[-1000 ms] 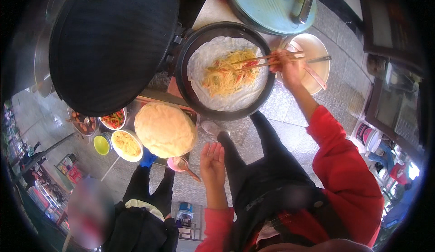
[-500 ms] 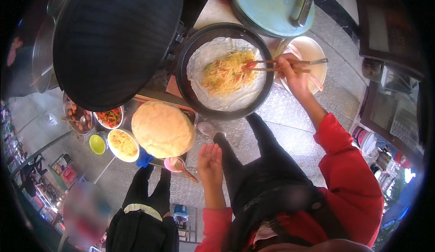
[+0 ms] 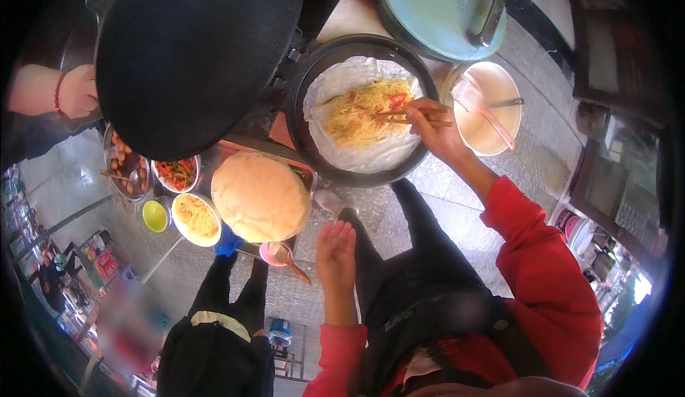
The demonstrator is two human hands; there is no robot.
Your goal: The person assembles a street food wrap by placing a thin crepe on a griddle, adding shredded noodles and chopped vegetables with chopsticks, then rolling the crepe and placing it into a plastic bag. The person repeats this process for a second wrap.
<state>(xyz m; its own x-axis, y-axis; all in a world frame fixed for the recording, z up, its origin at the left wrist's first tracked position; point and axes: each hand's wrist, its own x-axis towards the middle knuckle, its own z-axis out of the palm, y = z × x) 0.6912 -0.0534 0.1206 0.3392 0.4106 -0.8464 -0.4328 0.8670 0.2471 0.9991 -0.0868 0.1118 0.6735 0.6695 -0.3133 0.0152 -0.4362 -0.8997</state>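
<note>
My right hand (image 3: pixel 437 131) pinches a pair of wooden chopsticks (image 3: pixel 389 115), with their tips in a heap of pale yellow shreds (image 3: pixel 349 120). Some red strips (image 3: pixel 398 101) lie on the heap's upper right part. The heap rests on a thin white round of dough (image 3: pixel 353 160) inside a black round griddle pan (image 3: pixel 298 127). My left hand (image 3: pixel 335 253) is held palm up, well below the pan, fingers loosely spread and nothing in it. Nearest to it is a small pink bowl (image 3: pixel 268 254) with a wooden-handled utensil (image 3: pixel 297 272).
A raised black lid (image 3: pixel 193 54) stands left of the pan, a green lid (image 3: pixel 435 12) behind. Right: a white tub (image 3: pixel 514 90) with a brush (image 3: pixel 492 122). Left: stacked flatbreads (image 3: pixel 260 197), pepper bowl (image 3: pixel 176 174), shred bowl (image 3: pixel 195 219). Another person's hand (image 3: pixel 77 94) is far left.
My right hand and the chopsticks have moved down and left over the shreds. Red strips the tips were at now lie on the heap. Another person's hand has come in at far left.
</note>
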